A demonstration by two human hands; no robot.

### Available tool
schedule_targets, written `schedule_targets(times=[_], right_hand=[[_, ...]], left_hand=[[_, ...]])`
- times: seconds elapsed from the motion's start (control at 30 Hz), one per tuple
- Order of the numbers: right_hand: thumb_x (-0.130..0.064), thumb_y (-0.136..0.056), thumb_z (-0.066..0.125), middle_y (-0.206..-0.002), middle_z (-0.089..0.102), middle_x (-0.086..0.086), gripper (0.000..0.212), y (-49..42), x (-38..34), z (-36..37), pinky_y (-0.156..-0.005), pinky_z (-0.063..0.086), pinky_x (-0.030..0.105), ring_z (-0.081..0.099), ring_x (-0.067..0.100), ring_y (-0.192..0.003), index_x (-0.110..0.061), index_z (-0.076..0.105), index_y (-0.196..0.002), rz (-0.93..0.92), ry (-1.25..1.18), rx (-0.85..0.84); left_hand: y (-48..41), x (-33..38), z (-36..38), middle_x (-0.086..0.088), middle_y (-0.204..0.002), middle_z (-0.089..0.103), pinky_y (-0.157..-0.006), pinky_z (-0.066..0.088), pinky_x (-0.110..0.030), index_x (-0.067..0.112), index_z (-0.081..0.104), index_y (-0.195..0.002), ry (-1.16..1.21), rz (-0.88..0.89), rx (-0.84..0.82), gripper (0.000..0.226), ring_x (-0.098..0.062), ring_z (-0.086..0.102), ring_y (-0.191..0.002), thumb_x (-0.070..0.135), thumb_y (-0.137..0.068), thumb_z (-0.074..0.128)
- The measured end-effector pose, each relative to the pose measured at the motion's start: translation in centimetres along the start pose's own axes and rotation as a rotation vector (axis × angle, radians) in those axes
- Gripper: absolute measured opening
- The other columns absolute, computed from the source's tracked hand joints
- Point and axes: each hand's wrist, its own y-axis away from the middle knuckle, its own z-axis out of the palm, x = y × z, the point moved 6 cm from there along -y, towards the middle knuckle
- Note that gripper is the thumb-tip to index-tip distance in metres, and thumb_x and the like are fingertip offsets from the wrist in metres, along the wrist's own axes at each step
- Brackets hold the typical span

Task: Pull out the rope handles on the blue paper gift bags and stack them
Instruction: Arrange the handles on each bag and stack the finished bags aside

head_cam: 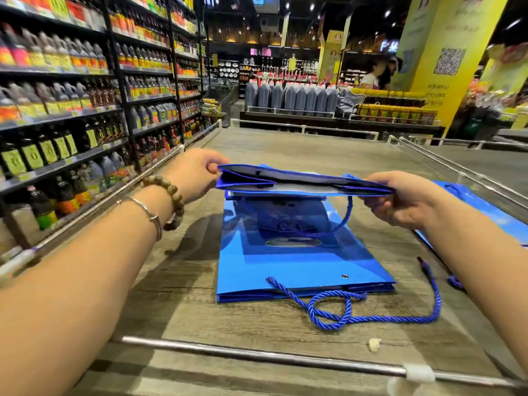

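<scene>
A folded blue paper gift bag (300, 182) hangs flat in the air above the wooden display table (177, 304). My left hand (197, 174) pinches its left edge and my right hand (405, 198) grips its right edge. One blue rope handle (347, 215) dangles from it. Right below lies a stack of flat blue gift bags (300, 267), with twisted blue rope handles (357, 312) trailing over the table toward me. Another blue bag (485, 207) lies at the right, partly hidden by my right forearm.
A metal rail (257, 354) runs along the table's near edge, and further rails line both sides. Shelves of dark sauce bottles (71, 95) fill the left aisle. Large jugs (291, 97) stand on a display beyond the table. A small white scrap (374, 344) lies near the front rail.
</scene>
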Motion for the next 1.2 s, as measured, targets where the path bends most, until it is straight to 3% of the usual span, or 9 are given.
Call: schedule_targets(times=[0.17,0.33,0.47,0.6,0.73,0.87,1.0,1.1,1.2], right_hand=[[-0.011,-0.091,0.032,-0.034,0.044,-0.005,0.03,0.3,-1.7,-0.4,-0.023,0.025,0.009,0.035,0.002,-0.024,-0.014,0.05,-0.067,-0.148,-0.202,-0.022],[-0.011,-0.092,0.034,-0.043,0.059,-0.003,0.031,0.7,-2.3,-0.5,-0.031,0.035,0.011,0.048,0.005,-0.031,-0.017,0.061,-0.077,-0.311,-0.235,0.066],[0.003,-0.09,0.038,-0.057,0.062,0.003,0.027,0.9,-2.0,0.2,-0.034,0.039,0.011,0.052,0.005,-0.031,-0.017,0.056,-0.083,-0.435,0.184,0.144],[-0.004,-0.086,0.056,-0.066,0.051,0.005,0.01,0.5,-1.9,0.1,-0.033,0.036,0.015,0.049,0.004,-0.034,-0.012,0.055,-0.08,-0.541,0.42,0.294],[-0.01,-0.083,0.06,-0.062,0.047,0.008,0.017,0.9,-3.9,-1.7,-0.044,0.035,0.02,0.04,0.003,-0.044,-0.011,0.056,-0.067,-0.725,0.366,0.432],[-0.012,-0.087,0.057,-0.055,0.062,-0.011,0.022,1.9,-4.9,-1.7,-0.057,0.045,0.017,0.054,0.002,-0.058,-0.018,0.057,-0.066,-0.815,0.174,0.307],[-0.024,-0.082,0.061,-0.06,0.061,-0.003,0.021,3.6,-6.5,-2.3,-0.056,0.04,0.026,0.05,0.009,-0.06,-0.016,0.06,-0.063,-0.861,0.167,0.403],[-0.021,-0.085,0.061,-0.05,0.065,-0.012,0.021,4.8,-7.5,-3.5,-0.055,0.047,0.023,0.057,0.006,-0.051,-0.018,0.064,-0.064,-0.777,0.056,0.416],[-0.008,-0.086,0.056,-0.061,0.069,-0.009,0.014,6.7,-8.4,-5.4,-0.053,0.051,0.018,0.063,0.005,-0.054,-0.016,0.064,-0.096,-0.694,0.166,0.35]], left_hand=[[0.9,1.3,-0.6,-0.008,-0.06,0.054,-0.052,0.034,-0.024,0.007,0.065,-0.063,0.025,0.057,0.123,0.026,-0.019,0.049,-0.057,0.018,-0.086,0.058],[0.2,0.9,-1.4,-0.002,-0.067,0.06,-0.065,0.045,-0.025,0.002,0.07,-0.091,0.209,0.056,0.238,0.02,-0.012,0.059,-0.065,0.015,-0.086,0.056],[0.4,1.3,-1.5,0.013,-0.062,0.055,-0.06,0.043,-0.017,0.009,0.069,-0.09,0.202,0.094,0.245,0.015,0.001,0.053,-0.062,0.015,-0.087,0.055],[0.7,2.3,-2.8,0.003,-0.063,0.059,-0.065,0.046,-0.032,0.013,0.068,-0.082,0.128,0.207,0.344,0.028,-0.016,0.057,-0.062,0.034,-0.084,0.051],[1.8,4.6,-6.0,0.003,-0.063,0.056,-0.059,0.049,-0.023,0.011,0.066,-0.081,0.316,0.33,0.553,0.019,0.0,0.053,-0.055,0.022,-0.084,0.052],[1.8,5.6,-8.3,0.014,-0.046,0.057,-0.048,0.044,-0.021,0.017,0.059,-0.061,0.598,0.222,0.658,0.02,0.001,0.046,-0.043,0.023,-0.08,0.059],[1.8,7.3,-8.7,0.019,-0.044,0.061,-0.042,0.041,-0.011,0.021,0.058,-0.065,0.809,0.148,0.574,0.022,0.004,0.051,-0.04,0.012,-0.085,0.057],[2.4,8.7,-5.9,0.01,-0.076,0.068,-0.045,0.049,-0.018,0.02,0.06,-0.099,0.853,0.131,0.262,0.021,-0.003,0.061,-0.055,0.005,-0.086,0.053],[3.6,10.3,-1.9,0.007,-0.07,0.066,-0.037,0.048,-0.019,0.017,0.052,-0.103,0.893,0.059,0.051,0.03,-0.002,0.061,-0.045,-0.005,-0.084,0.052]])
